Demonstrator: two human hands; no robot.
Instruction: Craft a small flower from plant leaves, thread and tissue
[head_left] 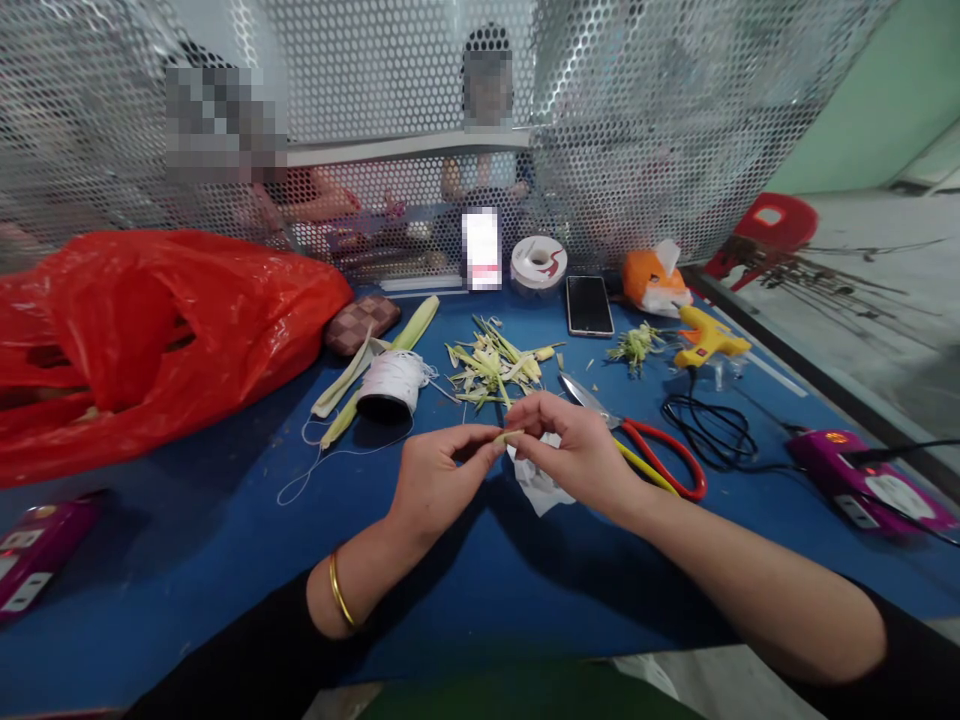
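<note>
Both hands meet over the blue table [247,580], pinching a small pale-green strip of plant leaf [509,437] between them. My left hand [442,475], with a gold bangle at its wrist, grips the strip from the left with thumb and forefinger. From the other side my right hand [574,445] holds it between its fingertips. A crumpled white tissue [541,487] lies beneath the right hand. Just beyond the fingers is a heap of cut leaf pieces [499,365]. Scissors with red handles [667,455] rest beside the right hand, partly covered by it.
To the left are a red plastic bag [165,340], a spool of white string [391,385] and a long green stalk [416,325]. A yellow glue gun [705,338], its cable and a purple power strip [862,480] occupy the right. A phone [589,305] lies behind.
</note>
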